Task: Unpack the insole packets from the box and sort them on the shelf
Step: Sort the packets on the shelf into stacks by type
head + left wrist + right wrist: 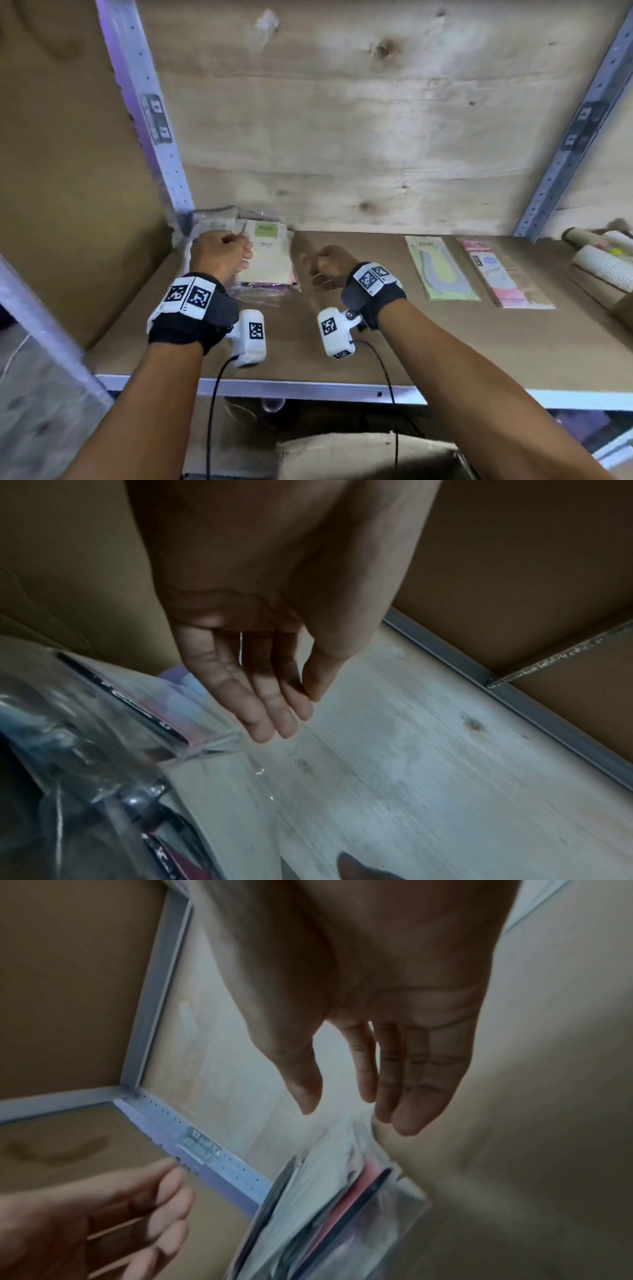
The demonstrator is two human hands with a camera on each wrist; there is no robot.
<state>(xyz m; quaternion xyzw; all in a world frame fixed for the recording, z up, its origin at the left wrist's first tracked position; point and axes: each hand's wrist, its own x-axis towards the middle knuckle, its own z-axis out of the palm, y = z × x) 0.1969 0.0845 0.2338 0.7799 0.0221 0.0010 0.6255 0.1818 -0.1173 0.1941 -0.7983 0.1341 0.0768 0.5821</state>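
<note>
A stack of insole packets (267, 260) in clear plastic lies at the back left of the brown shelf board (342, 342); its top packet has a green label. My left hand (219, 253) hovers over the stack's left side. In the left wrist view that hand (287, 715) has straight fingers and holds nothing, with the packets (103, 723) just beside it. My right hand (325, 270) is right of the stack, apart from it. The right wrist view shows the right hand (356, 1118) relaxed and empty above the stack (329, 1218).
A green insole packet (442, 270) and a pink one (500, 274) lie side by side on the right of the shelf. Rolled items (603, 257) sit at the far right. Metal uprights (150, 113) frame the bay. A cardboard box (363, 455) stands below the shelf.
</note>
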